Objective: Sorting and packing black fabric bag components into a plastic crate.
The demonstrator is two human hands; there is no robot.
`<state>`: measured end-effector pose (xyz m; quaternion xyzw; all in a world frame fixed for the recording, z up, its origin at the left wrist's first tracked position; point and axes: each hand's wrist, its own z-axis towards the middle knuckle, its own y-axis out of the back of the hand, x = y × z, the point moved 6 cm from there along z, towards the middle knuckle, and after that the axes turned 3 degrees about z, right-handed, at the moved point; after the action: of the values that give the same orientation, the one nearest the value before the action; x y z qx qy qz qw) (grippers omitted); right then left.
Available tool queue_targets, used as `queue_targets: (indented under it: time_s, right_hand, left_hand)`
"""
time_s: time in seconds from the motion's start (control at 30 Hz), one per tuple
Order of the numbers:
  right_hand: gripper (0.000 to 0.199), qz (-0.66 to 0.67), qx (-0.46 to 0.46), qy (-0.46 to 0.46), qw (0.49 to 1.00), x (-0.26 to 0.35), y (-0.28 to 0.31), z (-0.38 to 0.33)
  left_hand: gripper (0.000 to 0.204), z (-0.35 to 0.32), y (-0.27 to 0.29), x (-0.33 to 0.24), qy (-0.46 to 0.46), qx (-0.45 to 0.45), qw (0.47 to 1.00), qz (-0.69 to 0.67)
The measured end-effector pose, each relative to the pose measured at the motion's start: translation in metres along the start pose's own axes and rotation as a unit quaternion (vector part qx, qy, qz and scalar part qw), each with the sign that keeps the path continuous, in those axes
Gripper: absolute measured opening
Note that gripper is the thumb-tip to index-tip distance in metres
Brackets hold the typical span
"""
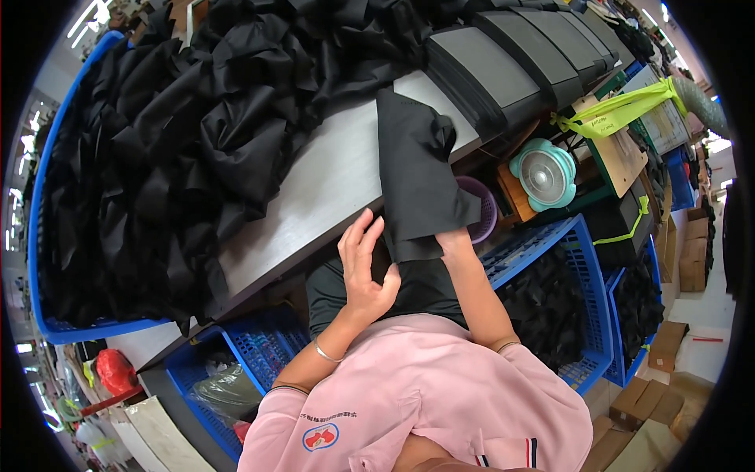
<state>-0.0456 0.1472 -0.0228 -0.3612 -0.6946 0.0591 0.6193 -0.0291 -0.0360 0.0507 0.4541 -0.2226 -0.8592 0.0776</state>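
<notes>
A black fabric piece [413,169] lies over the near edge of a grey table [326,185] and hangs down toward my lap. My right hand [454,240] grips its lower right corner; most of the fingers are hidden under the cloth. My left hand [363,267] is open with fingers spread, just left of the hanging cloth at the table's edge, touching or nearly touching it. I wear a pink top with rolled sleeves and a thin bracelet on the left wrist.
A big heap of black fabric [173,149] fills a blue bin [35,236] on the left. Stacked dark grey pads [511,71] sit at the table's far right. Blue crates [582,259] with black pieces, a teal fan [544,175], a purple basket [484,216] and cardboard boxes [653,393] stand around.
</notes>
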Motion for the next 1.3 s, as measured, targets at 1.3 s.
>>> queue_targets:
  time_s: [1.3]
  right_hand:
    - [0.041, -0.241, -0.052, 0.194, 0.949, -0.045, 0.007, 0.033]
  left_hand:
    - [0.055, 0.006, -0.011, 0.023, 0.070, -0.082, 0.990, -0.095]
